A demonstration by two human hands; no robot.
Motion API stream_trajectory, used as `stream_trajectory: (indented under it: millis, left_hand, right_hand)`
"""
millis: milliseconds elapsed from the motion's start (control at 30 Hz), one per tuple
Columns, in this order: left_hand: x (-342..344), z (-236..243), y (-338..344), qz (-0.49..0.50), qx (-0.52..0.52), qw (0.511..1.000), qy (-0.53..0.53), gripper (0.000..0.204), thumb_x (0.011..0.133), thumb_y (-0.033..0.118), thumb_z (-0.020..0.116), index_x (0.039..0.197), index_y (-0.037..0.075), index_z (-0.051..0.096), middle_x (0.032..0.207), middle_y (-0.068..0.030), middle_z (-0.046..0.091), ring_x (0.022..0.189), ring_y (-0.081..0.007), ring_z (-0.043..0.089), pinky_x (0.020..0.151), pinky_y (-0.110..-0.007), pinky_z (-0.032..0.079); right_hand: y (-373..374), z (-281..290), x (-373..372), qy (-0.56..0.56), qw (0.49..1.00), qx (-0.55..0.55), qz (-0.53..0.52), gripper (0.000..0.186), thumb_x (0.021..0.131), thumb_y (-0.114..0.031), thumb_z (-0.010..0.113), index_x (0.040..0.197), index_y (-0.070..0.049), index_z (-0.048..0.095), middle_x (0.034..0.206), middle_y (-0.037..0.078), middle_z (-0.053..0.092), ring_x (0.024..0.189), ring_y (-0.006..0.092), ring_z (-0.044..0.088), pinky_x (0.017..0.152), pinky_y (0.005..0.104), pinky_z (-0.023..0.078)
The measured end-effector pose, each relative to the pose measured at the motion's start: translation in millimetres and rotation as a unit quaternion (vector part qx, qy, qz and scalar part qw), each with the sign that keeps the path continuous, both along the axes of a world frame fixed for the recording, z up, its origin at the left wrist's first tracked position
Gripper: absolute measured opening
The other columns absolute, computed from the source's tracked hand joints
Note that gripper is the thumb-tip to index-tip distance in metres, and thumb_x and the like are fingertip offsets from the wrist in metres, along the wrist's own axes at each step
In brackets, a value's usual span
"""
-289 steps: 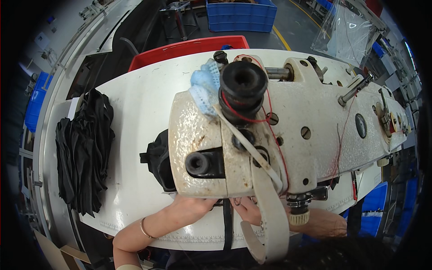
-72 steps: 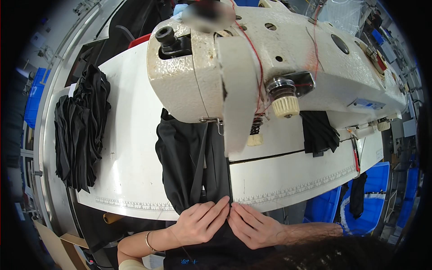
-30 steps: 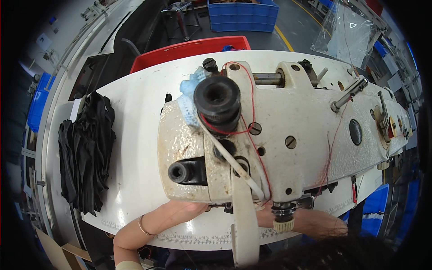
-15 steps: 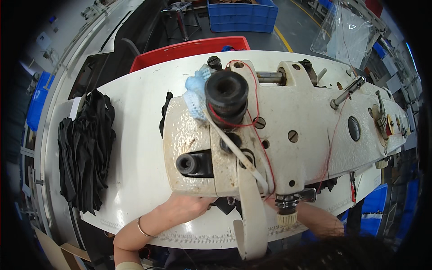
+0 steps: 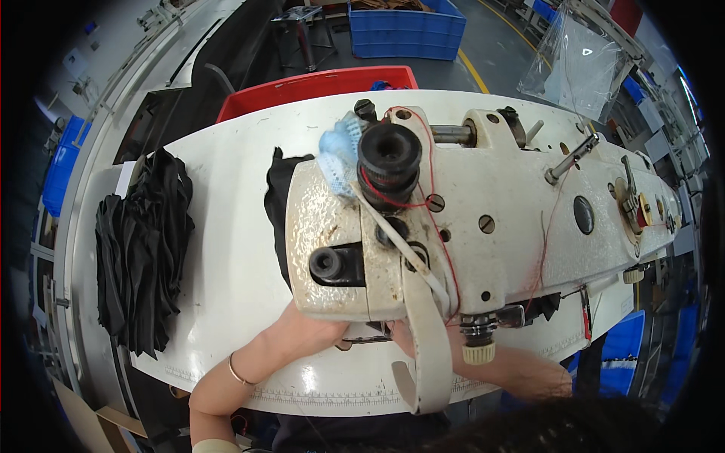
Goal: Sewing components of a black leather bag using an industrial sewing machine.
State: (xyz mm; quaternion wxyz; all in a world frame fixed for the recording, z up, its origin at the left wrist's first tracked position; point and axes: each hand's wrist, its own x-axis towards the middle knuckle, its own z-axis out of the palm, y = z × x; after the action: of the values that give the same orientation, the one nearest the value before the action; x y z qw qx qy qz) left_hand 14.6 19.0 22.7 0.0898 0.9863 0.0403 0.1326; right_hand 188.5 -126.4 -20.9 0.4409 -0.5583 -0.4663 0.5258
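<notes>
A white sewing machine fills the middle, its head over both my hands. My left hand, a bangle on its wrist, lies at the head's near left edge, fingers mostly hidden beneath it. Just right of it, my right hand shows in part behind the curved white lever; its fingers are hidden too. Between the hands a bit of black fabric shows, near both, but any grip on it is out of sight. More black fabric emerges beyond the head's left side. Red thread runs over the machine.
A pile of black fabric pieces lies on the left of the white table. Behind the table stand a red bin and a blue crate. A light blue cloth is tucked by the black knob.
My right hand has come left, closer to the left hand. More black fabric shows beyond the machine head's left side. The view has shifted slightly.
</notes>
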Motion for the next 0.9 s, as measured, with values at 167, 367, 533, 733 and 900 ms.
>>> stream_trajectory:
  millis: [167,367,533,733,900]
  left_hand:
    - [6.7,-1.3,14.8,0.053,-0.183,0.980,-0.054,0.039,0.062,0.005,0.064,0.101,0.011,0.064,0.105,-0.0093,0.059,0.101,-0.0330,0.054,0.090,-0.043,0.043]
    - [9.9,-0.3,12.1,0.122,-0.099,0.985,-0.066,0.031,0.070,0.000,0.056,0.100,0.007,0.062,0.101,-0.0123,0.060,0.098,-0.0323,0.055,0.089,-0.041,0.043]
    - [-32.1,47.6,-36.6,0.107,-0.052,0.984,0.135,0.048,0.071,0.005,0.059,0.119,0.010,0.051,0.125,-0.0178,0.047,0.099,-0.0276,0.054,0.083,-0.033,0.045]
    - [-33.8,37.7,-8.9,-0.129,-0.074,0.981,0.124,0.023,0.067,0.015,0.066,0.085,0.006,0.055,0.090,-0.0073,0.053,0.097,-0.0232,0.052,0.093,-0.035,0.035]
    - [-49.4,51.8,-21.5,0.004,0.293,0.941,-0.170,0.018,0.065,0.008,0.060,0.082,0.006,0.055,0.066,0.0007,0.040,0.057,-0.0119,0.043,0.048,-0.024,0.033]
  right_hand:
    - [6.3,1.2,17.1,-0.302,0.940,0.151,0.052,0.029,0.080,-0.012,0.058,0.108,-0.011,0.063,0.104,0.007,0.065,0.096,0.0184,0.061,0.084,0.0328,0.048]
    - [16.9,5.7,10.3,-0.494,0.856,0.153,-0.005,0.039,0.078,-0.012,0.059,0.117,-0.017,0.059,0.099,0.005,0.063,0.084,0.0223,0.062,0.070,0.0343,0.051]
    - [-30.0,55.8,-24.9,-0.171,0.949,0.178,0.196,0.046,0.080,-0.003,0.056,0.125,-0.007,0.051,0.088,0.007,0.048,0.082,0.0214,0.051,0.074,0.0323,0.044]
    - [-41.5,69.8,-46.5,0.080,0.983,-0.071,0.152,0.029,0.091,-0.013,0.054,0.115,0.001,0.047,0.079,0.006,0.055,0.070,0.0121,0.051,0.066,0.0246,0.042]
    - [-6.5,62.2,-51.4,-0.068,0.997,-0.028,0.021,0.020,0.088,-0.011,0.058,0.099,0.003,0.049,0.073,0.006,0.064,0.060,0.0102,0.059,0.056,0.0245,0.045]
